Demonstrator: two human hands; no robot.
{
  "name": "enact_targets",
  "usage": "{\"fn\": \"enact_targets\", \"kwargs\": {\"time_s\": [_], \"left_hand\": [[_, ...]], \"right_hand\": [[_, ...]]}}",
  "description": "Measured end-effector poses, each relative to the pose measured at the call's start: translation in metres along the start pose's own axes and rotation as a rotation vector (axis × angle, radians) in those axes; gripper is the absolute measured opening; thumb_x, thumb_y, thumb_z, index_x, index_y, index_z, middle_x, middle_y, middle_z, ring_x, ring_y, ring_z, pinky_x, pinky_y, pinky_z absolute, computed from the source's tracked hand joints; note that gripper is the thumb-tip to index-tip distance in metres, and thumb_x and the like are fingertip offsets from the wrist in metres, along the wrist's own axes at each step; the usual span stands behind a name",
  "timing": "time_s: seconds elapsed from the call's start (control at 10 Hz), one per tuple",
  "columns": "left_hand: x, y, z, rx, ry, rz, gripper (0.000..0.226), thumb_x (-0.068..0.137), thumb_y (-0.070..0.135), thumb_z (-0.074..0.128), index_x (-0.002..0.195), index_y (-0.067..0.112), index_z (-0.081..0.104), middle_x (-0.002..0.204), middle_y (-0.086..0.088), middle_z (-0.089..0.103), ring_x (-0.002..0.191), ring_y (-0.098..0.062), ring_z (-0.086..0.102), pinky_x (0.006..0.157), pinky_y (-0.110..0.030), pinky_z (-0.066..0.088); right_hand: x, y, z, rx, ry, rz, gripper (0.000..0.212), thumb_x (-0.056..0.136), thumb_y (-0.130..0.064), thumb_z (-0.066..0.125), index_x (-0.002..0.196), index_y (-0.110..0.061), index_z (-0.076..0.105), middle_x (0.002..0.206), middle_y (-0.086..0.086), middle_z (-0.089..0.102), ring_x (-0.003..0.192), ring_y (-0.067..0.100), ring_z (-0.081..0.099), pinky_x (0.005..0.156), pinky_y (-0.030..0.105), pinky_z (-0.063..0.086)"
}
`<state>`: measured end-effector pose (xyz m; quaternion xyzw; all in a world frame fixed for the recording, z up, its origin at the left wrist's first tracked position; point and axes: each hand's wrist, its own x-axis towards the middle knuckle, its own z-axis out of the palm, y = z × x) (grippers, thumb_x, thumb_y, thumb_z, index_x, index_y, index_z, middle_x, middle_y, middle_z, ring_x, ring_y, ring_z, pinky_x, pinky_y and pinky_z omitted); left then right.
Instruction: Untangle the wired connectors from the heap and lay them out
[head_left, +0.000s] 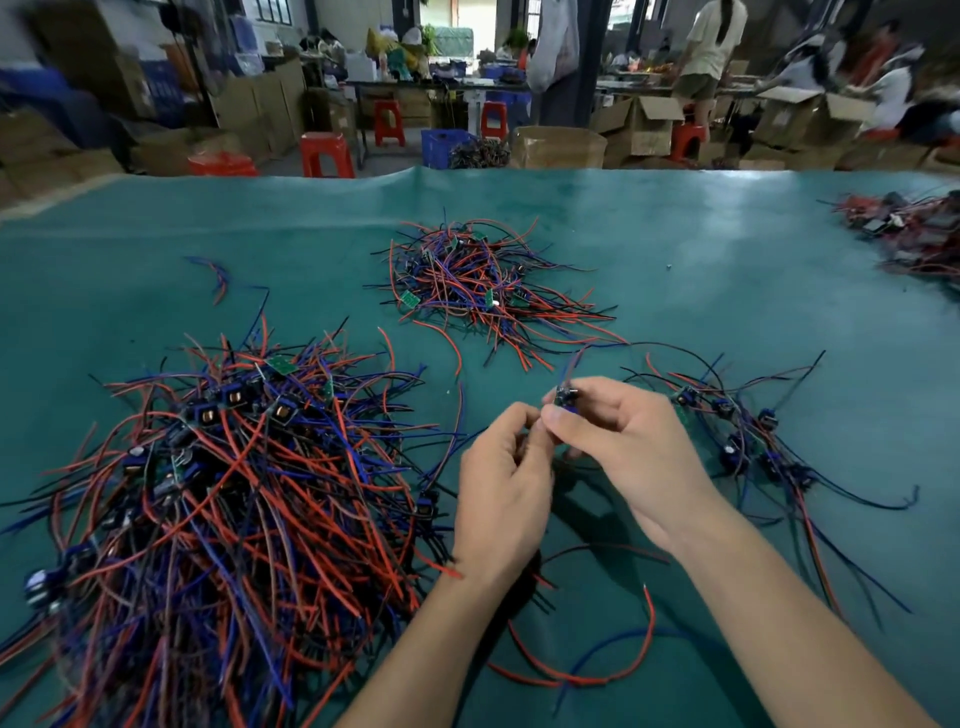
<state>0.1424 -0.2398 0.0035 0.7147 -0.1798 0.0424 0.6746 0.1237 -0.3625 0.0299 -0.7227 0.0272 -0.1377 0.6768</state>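
Above the green table (727, 249), near its middle, the right hand (618, 447) pinches a small connector (563, 397) by thumb and fingers; the left hand (501, 488) curls its fingertips around the wires just beside it. The big heap (223, 499) lies left, laid-out connectors (748, 441) right.

Two bare forearms seen entering from bottom edge; no sleeves, gloves, watch or rings worn. Left hand (498, 488) and right hand (623, 441) uncovered, nails kept short. Rest of body not captured by camera
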Motion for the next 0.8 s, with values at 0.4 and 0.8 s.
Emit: {"fn": "enact_targets", "kwargs": {"time_s": [0.4,0.8], "left_hand": [[-0.006,0.005,0.000,0.198,-0.091,0.038,0.022,0.097,0.021,0.057,0.077,0.015,0.061,0.060,0.006,0.064,0.057,-0.008,0.057,0.064,-0.026,0.047],[-0.003,0.000,0.002,0.081,0.023,-0.020,0.020,0.093,0.014,0.055,0.075,0.016,0.063,0.062,-0.002,0.067,0.056,-0.005,0.056,0.060,-0.029,0.048]], "right_hand": [[0.006,-0.048,-0.038,0.165,0.471,-0.266,0.016,0.089,-0.002,0.073,0.084,-0.018,0.072,0.083,0.007,0.070,0.072,0.014,0.060,0.063,0.021,0.048],[0.033,-0.154,0.104,-0.936,-0.497,-0.414,0.058,0.090,-0.060,0.066,0.095,-0.003,0.071,0.079,0.004,0.073,0.073,0.018,0.066,0.072,0.030,0.053]]}}
